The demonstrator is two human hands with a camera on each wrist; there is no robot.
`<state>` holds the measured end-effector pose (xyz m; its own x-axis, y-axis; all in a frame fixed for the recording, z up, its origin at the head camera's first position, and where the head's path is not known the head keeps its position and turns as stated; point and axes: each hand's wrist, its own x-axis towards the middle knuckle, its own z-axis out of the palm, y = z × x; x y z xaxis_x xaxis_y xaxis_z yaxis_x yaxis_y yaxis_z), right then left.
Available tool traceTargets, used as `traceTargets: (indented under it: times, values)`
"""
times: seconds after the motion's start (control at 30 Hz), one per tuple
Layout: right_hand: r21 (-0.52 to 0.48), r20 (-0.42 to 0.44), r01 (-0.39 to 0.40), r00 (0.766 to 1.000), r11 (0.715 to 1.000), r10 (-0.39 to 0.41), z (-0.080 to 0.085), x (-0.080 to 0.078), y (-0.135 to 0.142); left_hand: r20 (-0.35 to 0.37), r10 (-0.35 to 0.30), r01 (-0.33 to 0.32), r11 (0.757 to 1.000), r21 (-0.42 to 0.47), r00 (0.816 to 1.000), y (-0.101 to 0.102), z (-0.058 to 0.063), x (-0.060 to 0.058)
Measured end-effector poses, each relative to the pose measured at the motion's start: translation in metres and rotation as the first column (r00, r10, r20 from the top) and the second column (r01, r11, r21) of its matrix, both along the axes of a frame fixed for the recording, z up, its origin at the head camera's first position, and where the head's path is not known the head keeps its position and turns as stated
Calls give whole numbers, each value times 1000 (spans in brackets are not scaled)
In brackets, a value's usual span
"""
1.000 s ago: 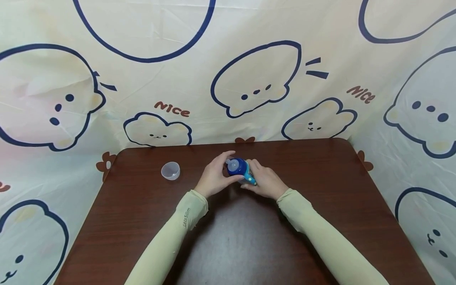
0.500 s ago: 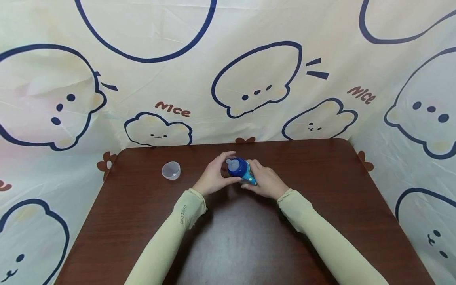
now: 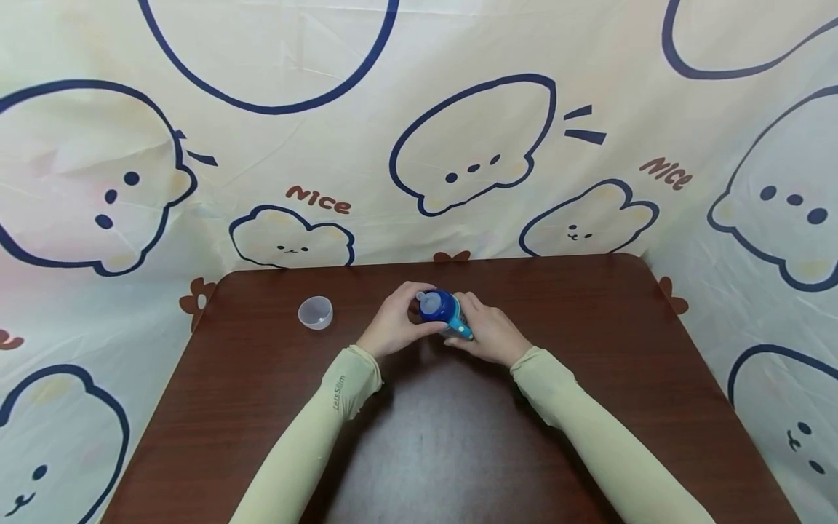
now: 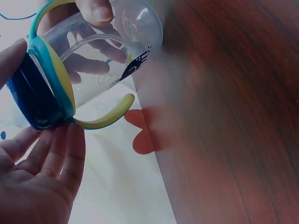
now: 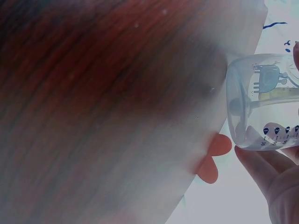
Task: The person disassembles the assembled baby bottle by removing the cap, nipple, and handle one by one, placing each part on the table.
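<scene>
Nearest in, two pale yellow-green fabric sleeves (image 3: 294, 451) run up behind the hands, dark lettering by the left wrist, and below them spreads the dark brown wood-grain bench (image 3: 425, 437). On to the grip! The left hand (image 3: 398, 324) has thumb and fingers curled round the navy-blue round plastic collar (image 4: 35, 95); the right hand (image 3: 491, 335) wraps the clear body, and between the two sits the clear plastic baby bottle (image 3: 440, 306), tilted, its top leaning toward the left hand. Whether its base touches the bench, I cannot tell. A curved teal-and-yellow plastic handle (image 4: 105, 119) juts out just past the left fingertips, a translucent spout (image 3: 429, 302) caps the top, and a slim pale tube (image 5: 268, 102) runs inside, down beside the right hand's grip. Out to the left of the left hand, well apart from it: a small translucent round plastic cup (image 3: 316, 313). Beyond both hands, a cream cloth backdrop (image 3: 366, 153) with navy cartoon outlines, brown flowers and "Nice".
</scene>
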<state>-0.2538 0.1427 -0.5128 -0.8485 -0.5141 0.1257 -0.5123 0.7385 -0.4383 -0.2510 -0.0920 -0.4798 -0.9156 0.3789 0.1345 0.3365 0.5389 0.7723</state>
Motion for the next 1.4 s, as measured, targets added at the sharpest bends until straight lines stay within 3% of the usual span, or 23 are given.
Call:
traceTargets:
  times: [0.13, 0.53, 1.0, 1.4]
  values:
    - [-1, -5, 7, 1000, 1000, -7, -1, 0, 0, -4, 12, -12, 1000, -1, 1000, 1, 0, 1]
    - [2, -13, 6, 1000, 1000, -6, -1, 0, -1, -15, -37, 37, 999, 7, 999, 1, 0, -3]
    - [11, 2, 6, 1000, 1000, -6, 3, 0, -1, 4, 42, -42, 999, -34, 999, 6, 3, -1]
    - [9, -3, 4, 1000, 1000, -4, -1, 1, 0, -36, -52, 52, 999, 3, 998, 1, 5, -2]
